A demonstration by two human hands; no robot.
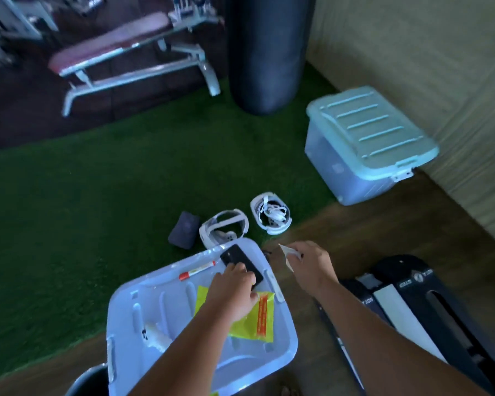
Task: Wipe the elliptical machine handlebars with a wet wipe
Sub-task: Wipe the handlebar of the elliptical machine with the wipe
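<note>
A yellow wet wipe packet [262,318] lies on the lid of a clear storage box [160,310] in front of me. My left hand [235,290] rests on the packet's top, its fingers bent over the near end of a black phone [235,257]; the grip is hidden. My right hand [309,264] is to the right of the box and pinches a white wet wipe [287,254]. Black and white parts of the elliptical machine [412,295] show at the lower right. Its handlebars are out of view.
A red and white marker [196,272] lies on the lid. Two white headsets [225,225] [270,214] and a dark pouch [183,230] sit on green turf. A teal-lidded bin [366,138] stands by the wall, with a punching bag [266,52] and a bench [126,50] beyond.
</note>
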